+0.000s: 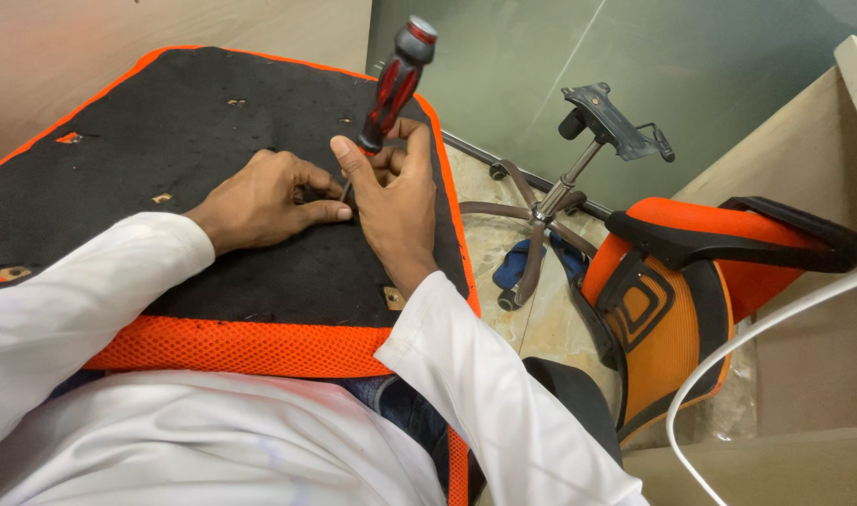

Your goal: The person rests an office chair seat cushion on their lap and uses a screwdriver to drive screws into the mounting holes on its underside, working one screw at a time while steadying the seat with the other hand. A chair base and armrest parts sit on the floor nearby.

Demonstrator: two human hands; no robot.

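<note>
A glossy red-black screwdriver (394, 84) was gripped by the right hand (391, 201); the left hand (265, 199), fingers curled, was pressed flat beside it on the fuzzy black seat (166, 141).

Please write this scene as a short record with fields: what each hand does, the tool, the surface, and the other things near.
Right hand: grips the screwdriver by its red-black handle, tip pointing down at the seat
Left hand: rests flat on the seat, fingertips beside the screwdriver tip
Surface: upturned chair seat, black underside with orange mesh edge, lying on the person's lap
Floor, right: chair base with castors and mounting plate
Far right: orange chair back with black frame
Also: white cable; blue cloth under the base
</note>
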